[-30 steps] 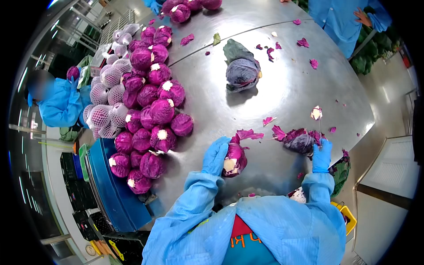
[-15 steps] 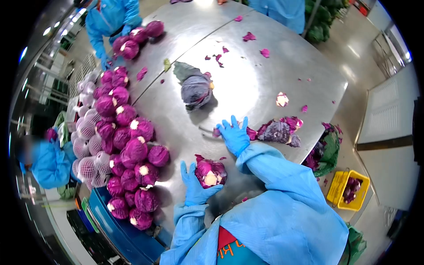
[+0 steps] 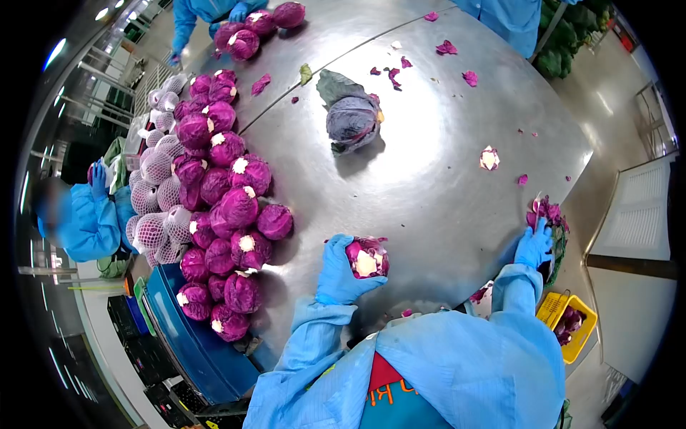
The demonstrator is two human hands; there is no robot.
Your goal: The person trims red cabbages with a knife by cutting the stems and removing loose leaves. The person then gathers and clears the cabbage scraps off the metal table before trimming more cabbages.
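Seen from my remote seat through the head camera, I list:

Left grip [image 3: 338, 275], blue-gloved: clamped around one trimmed red cabbage [image 3: 369, 260], thumb below and fingers along its side; the cabbage sits low and central over the near part of the metal desk [image 3: 436, 207], pale cut end facing me

Right grip [image 3: 534, 247], blue-gloved: at the desk's right edge, up against loose purple leaves [image 3: 548, 210]; I cannot tell whether its fingers are together on them

Cabbage with outer leaves [image 3: 353, 121], one: dull purple, a grey-green leaf spread at its top, standing alone toward the middle of the desk

Cut stump [image 3: 489, 158], one: pale centre, purple rim, lying right of that cabbage, well apart

Leaf scraps [image 3: 446, 48], several: scattered on the far half

Bare cabbages [image 3: 239, 207], a large heap: down the left side, many showing pale cut ends; netted cabbages [image 3: 153, 230] just beside them, farther left

Far cabbages [image 3: 243, 45], a small group: at the far left corner, a co-worker [image 3: 204, 8] in blue beside them

Second co-worker [image 3: 89, 222]: left, beyond the netted ones

Yellow basket [image 3: 588, 330], one: right of the desk, purple pieces inside
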